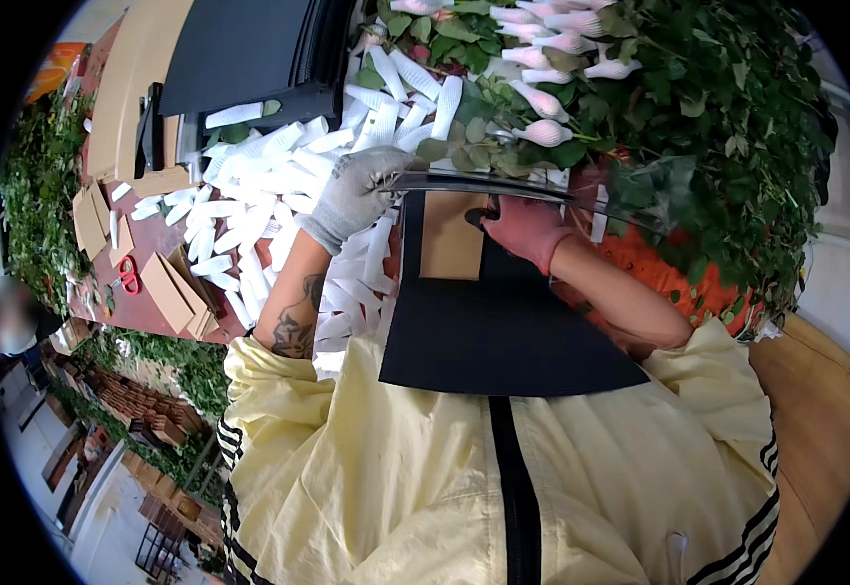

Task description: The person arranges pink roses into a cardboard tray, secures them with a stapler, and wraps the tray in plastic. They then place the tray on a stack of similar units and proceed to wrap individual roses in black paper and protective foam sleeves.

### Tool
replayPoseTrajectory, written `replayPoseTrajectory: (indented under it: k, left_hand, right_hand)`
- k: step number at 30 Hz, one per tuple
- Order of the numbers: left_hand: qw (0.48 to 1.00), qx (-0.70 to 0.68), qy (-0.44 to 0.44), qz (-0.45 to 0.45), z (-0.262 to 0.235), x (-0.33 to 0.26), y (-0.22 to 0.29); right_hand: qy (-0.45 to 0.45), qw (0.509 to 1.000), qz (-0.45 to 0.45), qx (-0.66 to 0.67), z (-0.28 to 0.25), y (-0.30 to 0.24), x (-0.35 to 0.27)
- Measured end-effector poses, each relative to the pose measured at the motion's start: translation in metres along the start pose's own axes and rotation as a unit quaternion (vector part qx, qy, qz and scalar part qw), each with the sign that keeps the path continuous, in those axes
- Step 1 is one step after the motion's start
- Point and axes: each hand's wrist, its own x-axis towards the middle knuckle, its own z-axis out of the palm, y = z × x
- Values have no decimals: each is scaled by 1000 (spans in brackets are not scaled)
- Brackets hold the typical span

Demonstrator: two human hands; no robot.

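1. Plastic sheet: edge running left to right, beyond black board
2. Left hand, grey glove: pinching sheet's left end
3. Right hand, pink glove: nearer brown card, below sheet's edge; grasp cannot be told

The gloved left hand and right hand held black sheeting by the desk's near edge, beside white sleeves.

Fisheye view in bright, diffuse light. Straight edges bow toward the dark rim. White mesh sleeves appear nearly washed out; glare streaks the clear plastic film; shadows darken the foliage at right.
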Motion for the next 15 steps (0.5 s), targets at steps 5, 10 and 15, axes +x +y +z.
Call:
replayPoseTrajectory:
  k: [5,10,15]
  left_hand:
    - [965,203,-22,-165,-10,-22,54]
    - [954,179,-213,-109,19,-50,58]
    - [942,235,-216,-105,31,-61,40]
  right_hand:
    - [-59,992,28,112,8,12,-12]
    - [-63,912,120,387,11,12,-15]
    - [-22,965,65,255,22,3,-8]
